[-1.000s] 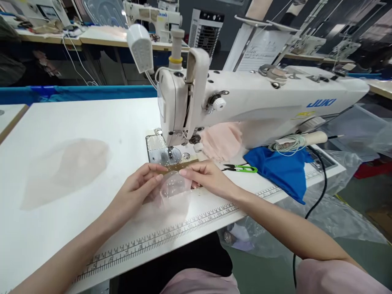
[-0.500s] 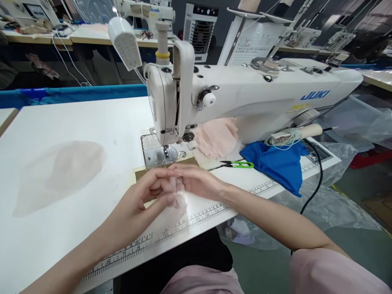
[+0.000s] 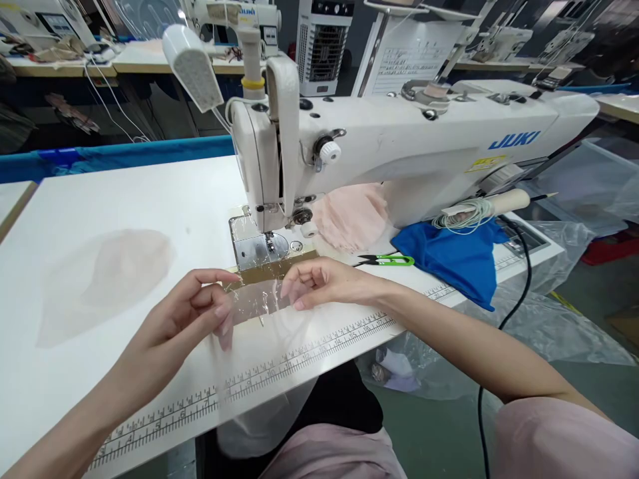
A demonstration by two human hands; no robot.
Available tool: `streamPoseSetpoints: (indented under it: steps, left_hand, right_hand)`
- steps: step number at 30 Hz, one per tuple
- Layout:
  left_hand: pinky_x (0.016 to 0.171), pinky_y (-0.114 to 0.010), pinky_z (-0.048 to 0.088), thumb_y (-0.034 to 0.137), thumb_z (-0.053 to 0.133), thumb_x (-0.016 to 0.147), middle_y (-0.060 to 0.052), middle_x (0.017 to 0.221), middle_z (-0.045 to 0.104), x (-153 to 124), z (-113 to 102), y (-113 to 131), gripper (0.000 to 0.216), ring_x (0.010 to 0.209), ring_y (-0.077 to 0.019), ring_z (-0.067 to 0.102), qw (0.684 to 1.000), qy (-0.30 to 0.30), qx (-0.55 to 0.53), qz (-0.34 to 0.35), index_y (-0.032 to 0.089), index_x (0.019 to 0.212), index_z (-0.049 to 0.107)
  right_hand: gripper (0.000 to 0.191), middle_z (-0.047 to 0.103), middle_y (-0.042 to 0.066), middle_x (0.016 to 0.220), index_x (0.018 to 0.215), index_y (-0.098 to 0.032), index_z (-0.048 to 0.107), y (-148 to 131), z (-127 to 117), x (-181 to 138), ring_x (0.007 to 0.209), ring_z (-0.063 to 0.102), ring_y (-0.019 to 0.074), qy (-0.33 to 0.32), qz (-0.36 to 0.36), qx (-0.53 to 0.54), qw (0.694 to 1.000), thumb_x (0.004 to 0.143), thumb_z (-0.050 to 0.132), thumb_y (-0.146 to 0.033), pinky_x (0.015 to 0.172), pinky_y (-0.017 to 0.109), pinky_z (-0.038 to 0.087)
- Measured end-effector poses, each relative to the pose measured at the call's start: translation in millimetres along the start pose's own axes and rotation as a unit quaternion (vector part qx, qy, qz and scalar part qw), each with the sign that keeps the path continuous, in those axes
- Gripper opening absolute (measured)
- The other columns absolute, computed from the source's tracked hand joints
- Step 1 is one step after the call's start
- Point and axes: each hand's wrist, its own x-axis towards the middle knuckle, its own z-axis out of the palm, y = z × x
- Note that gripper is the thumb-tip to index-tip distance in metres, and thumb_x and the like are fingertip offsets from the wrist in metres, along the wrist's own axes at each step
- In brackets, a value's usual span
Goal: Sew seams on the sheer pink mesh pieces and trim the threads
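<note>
My left hand (image 3: 197,313) pinches one end of a thin sheer fabric piece (image 3: 255,301) with thumb and fingers. The other end is between the closed fingers of my right hand (image 3: 319,285). Stretched between the hands, the see-through cloth hangs down past the table's front edge. Both hands are just in front of the needle plate (image 3: 257,251) of a white sewing machine (image 3: 399,143). Loose thread bits show around the brown strip (image 3: 272,269) by the plate. Green-handled thread snips (image 3: 394,260) lie right of my right hand.
Another sheer piece (image 3: 107,279) lies flat on the white table (image 3: 200,193) at left. Pale pink fabric pieces (image 3: 352,216) sit under the machine arm. A blue cloth (image 3: 449,263) and a cord-wound cone (image 3: 504,201) lie at right. A printed ruler (image 3: 279,366) runs along the front edge.
My hands were together before the needle; now they are apart, the left moved left. The sheer fabric has spread out between them and hangs over the edge.
</note>
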Motion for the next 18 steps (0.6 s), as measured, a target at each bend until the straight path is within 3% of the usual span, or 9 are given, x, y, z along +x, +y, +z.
streamPoseSetpoints:
  steps: [6, 10, 14, 18]
  left_hand:
    - [0.069, -0.031, 0.051, 0.052, 0.054, 0.091, 0.002, 0.076, 0.064, 20, -4, -3, 0.039, 0.068, -0.0163, 0.063, 0.990, -0.078, 0.019, -0.118, 0.026, 0.119, 0.050]
    - [0.059, -0.027, 0.046, 0.051, 0.067, 0.079, 0.002, 0.076, 0.061, 37, 13, 4, 0.037, 0.066, -0.0152, 0.058, 0.985, -0.094, 0.021, -0.144, 0.023, 0.103, 0.058]
    - [0.046, -0.021, 0.025, 0.048, 0.070, 0.075, 0.010, 0.051, 0.031, 45, 28, 3, 0.028, 0.047, -0.0077, 0.029, 0.987, -0.052, 0.073, -0.130, 0.021, 0.078, 0.059]
    - [0.047, -0.022, 0.023, 0.046, 0.063, 0.079, 0.009, 0.049, 0.030, 47, 34, 3, 0.027, 0.047, -0.0085, 0.028, 0.980, 0.014, 0.188, -0.065, 0.022, 0.070, 0.058]
  right_hand:
    - [0.008, 0.070, -0.002, 0.081, 0.086, -0.017, 0.073, -7, 4, 10, 0.064, 0.054, 0.0048, 0.003, -0.047, -0.095, 0.994, 0.080, 0.074, -0.022, 0.060, 0.019, 0.042]
    - [0.008, 0.070, -0.002, 0.078, 0.086, -0.018, 0.075, -10, 5, 12, 0.059, 0.050, 0.0047, 0.002, -0.073, -0.122, 0.990, 0.079, 0.074, -0.022, 0.055, 0.020, 0.038]
    - [0.010, 0.063, -0.005, 0.066, 0.084, -0.016, 0.075, -12, -2, 11, 0.052, 0.042, 0.0037, 0.021, -0.051, -0.149, 0.987, 0.077, 0.076, -0.024, 0.049, 0.019, 0.033]
    - [0.013, 0.067, -0.003, 0.073, 0.089, -0.016, 0.072, -21, -4, 12, 0.051, 0.046, 0.0030, 0.045, -0.014, -0.226, 0.973, 0.077, 0.074, -0.021, 0.048, 0.018, 0.035]
